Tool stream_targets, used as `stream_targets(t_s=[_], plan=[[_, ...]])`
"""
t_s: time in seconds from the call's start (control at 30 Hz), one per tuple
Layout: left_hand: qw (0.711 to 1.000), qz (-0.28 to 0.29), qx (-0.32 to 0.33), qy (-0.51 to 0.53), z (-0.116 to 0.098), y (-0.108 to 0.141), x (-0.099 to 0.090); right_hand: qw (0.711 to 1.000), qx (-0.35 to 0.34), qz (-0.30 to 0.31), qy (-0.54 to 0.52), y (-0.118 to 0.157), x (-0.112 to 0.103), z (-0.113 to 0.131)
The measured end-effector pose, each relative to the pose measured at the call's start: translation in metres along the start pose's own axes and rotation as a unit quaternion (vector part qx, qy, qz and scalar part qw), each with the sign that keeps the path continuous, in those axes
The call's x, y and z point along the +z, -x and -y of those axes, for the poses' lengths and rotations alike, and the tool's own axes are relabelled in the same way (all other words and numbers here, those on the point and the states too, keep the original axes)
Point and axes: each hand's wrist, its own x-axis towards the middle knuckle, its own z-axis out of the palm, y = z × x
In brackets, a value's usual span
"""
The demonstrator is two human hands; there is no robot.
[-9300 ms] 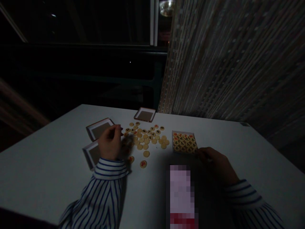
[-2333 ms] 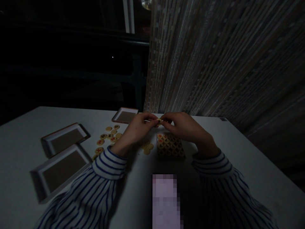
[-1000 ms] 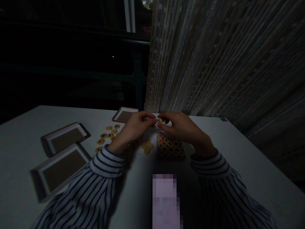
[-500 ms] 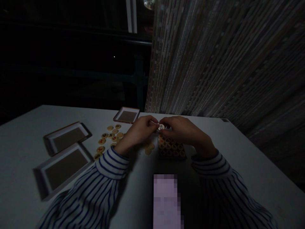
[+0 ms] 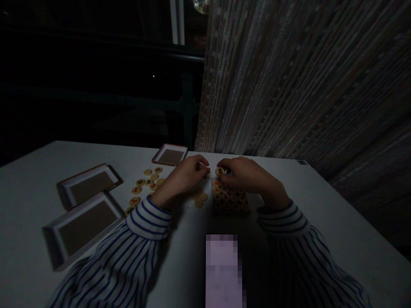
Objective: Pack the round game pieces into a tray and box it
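Note:
Between the thumb and fingers of my right hand (image 5: 242, 171) is a round Chinese chess piece (image 5: 220, 170) with a dark character. It is held above the far left part of a box (image 5: 231, 212) filled with rows of such pieces. The hand hides the box's far side. My left hand (image 5: 189, 173) is a little to the left, thumb and forefinger apart, with nothing visible between them. Several loose Chinese chess pieces (image 5: 135, 190) with red or dark characters lie left of that wrist. More pieces (image 5: 199, 203) lie face down between the wrist and the box.
Two shallow lidlike trays, one farther (image 5: 62, 192) and one nearer (image 5: 48, 239), lie on the left of the white table (image 5: 321, 222). A smaller tray (image 5: 156, 159) is at the back edge. A pixelated phone-like rectangle (image 5: 224, 273) is in front. A bead curtain (image 5: 272, 77) hangs behind.
My left hand has let go of the piece and drawn slightly left. The piece stays in my right hand, tilted differently and seen a little farther right.

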Motion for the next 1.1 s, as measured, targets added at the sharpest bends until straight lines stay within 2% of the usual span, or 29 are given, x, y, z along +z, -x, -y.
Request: stream_targets(t_s=[0.23, 0.47, 0.8, 1.1], plan=[[0.993, -0.003, 0.030, -0.116, 0.000, 0.003, 0.001, 0.999, 0.030, 0.044, 0.013, -0.001, 0.006, -0.005], [0.987, 0.010, 0.037, -0.155, 0.000, 0.004, 0.000, 0.996, 0.019, 0.086, 0.018, -0.003, 0.011, -0.007], [0.980, 0.045, 0.025, -0.194, -0.002, 0.007, 0.000, 0.995, -0.018, 0.091, -0.030, -0.008, 0.020, -0.009], [0.977, 0.050, 0.030, -0.206, -0.003, 0.008, -0.003, 0.996, 0.006, 0.090, -0.017, -0.007, 0.020, -0.008]])
